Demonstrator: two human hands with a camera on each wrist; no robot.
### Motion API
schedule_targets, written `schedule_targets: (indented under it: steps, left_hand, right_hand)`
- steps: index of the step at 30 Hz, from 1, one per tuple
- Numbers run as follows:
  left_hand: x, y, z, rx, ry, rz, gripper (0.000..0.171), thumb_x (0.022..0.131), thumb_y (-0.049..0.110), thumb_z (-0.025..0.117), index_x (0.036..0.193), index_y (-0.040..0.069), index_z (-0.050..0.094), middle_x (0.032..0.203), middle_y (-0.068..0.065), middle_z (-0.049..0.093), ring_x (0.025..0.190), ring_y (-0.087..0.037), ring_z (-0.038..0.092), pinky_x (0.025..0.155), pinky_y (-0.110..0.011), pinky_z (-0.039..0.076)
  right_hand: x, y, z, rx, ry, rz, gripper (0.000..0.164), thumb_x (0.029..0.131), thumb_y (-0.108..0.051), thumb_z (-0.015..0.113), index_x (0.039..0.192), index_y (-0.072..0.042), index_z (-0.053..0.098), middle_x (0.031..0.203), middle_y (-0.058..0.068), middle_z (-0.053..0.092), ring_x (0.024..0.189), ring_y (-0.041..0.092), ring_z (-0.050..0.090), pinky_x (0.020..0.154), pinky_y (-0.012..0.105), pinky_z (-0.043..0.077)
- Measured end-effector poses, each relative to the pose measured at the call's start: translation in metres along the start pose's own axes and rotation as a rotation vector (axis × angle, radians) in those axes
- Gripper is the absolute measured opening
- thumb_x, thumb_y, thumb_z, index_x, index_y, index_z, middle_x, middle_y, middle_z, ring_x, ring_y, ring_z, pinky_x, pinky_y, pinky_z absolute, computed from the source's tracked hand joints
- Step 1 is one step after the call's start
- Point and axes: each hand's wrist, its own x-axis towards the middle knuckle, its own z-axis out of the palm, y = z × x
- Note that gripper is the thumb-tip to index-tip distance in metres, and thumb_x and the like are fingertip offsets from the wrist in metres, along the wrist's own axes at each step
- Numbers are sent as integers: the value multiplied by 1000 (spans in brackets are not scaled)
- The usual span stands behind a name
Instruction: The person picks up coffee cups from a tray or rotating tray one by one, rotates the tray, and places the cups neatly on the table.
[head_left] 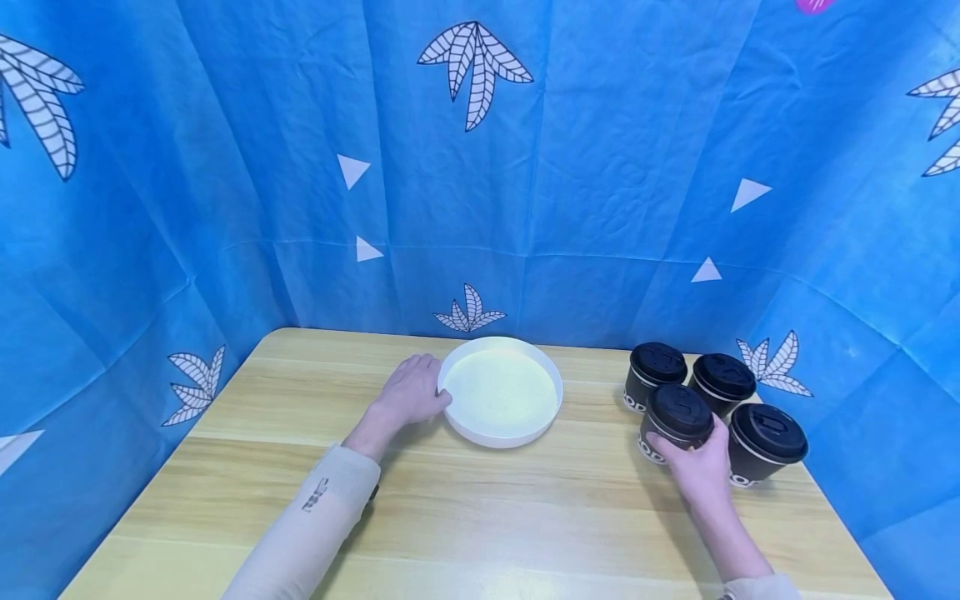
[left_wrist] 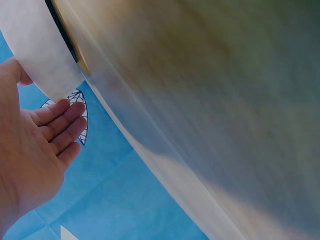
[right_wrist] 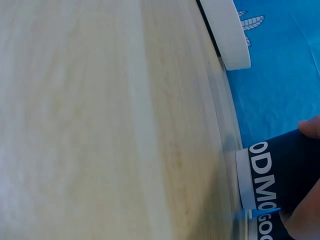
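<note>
In the head view my right hand grips a black lidded paper coffee cup, its thumb on the near left side. White lettering runs round the cup near its base in the right wrist view. My left hand touches the left side of a round white tray. In the left wrist view, the left hand has its thumb at the rim of the tray and its fingers fairly straight at the wall. Nothing shows inside the tray.
Three more black lidded cups stand close about the gripped one: a back left cup, a back right cup and a right cup. Blue patterned cloth hangs behind the wooden table and along its sides.
</note>
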Motion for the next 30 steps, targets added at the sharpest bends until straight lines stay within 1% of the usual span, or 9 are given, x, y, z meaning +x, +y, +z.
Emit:
schedule_targets:
  steps: [13, 17, 20, 24, 27, 30]
  left_hand:
    - [0, 0, 1, -25, -20, -9, 59, 93, 37, 60, 134, -5, 55, 123, -15, 59, 114, -31, 51, 114, -47, 40]
    - [0, -1, 1, -26, -26, -19, 61, 94, 37, 59, 137, -6, 53, 128, -16, 59, 117, -32, 50, 116, -48, 38]
    - [1, -1, 0, -32, -26, -22, 61, 94, 37, 59, 137, -6, 53, 127, -16, 59, 116, -32, 50, 115, -48, 39]
    - [1, -1, -1, -32, -32, -24, 61, 94, 37, 60, 138, -6, 53, 128, -16, 58, 116, -32, 50, 115, -48, 39]
    - [1, -1, -1, -34, -37, -25, 62, 95, 37, 60, 138, -6, 53, 129, -16, 58, 118, -32, 50, 116, -48, 38]
    - [1, -1, -1, -33, -41, -26, 63, 95, 38, 59, 140, -6, 52, 131, -17, 58, 121, -33, 50, 118, -48, 36]
  right_hand:
    - [-2, -1, -3, -24, -10, -1, 106, 80, -13, 87, 161, 0, 20, 155, 30, 39, 143, 44, 37, 120, 59, 28]
    - [-4, 0, -4, -23, -30, 14, 106, 81, -12, 86, 161, 1, 19, 156, 30, 38, 143, 44, 38, 120, 59, 29]
    - [-6, 0, -6, -18, -38, 26, 105, 82, -12, 85, 162, 0, 18, 158, 30, 37, 144, 45, 38, 120, 59, 29]
    - [-10, -1, -9, 3, -43, 22, 104, 84, -9, 83, 162, 1, 16, 160, 31, 34, 147, 47, 34, 122, 59, 26]
    - [-14, -3, -12, 35, -48, 2, 102, 86, -6, 81, 163, 1, 15, 162, 30, 31, 149, 46, 31, 124, 56, 25]
    - [-19, -6, -14, 71, -53, -7, 104, 87, -5, 80, 164, -1, 9, 166, 28, 23, 153, 41, 26, 126, 51, 21]
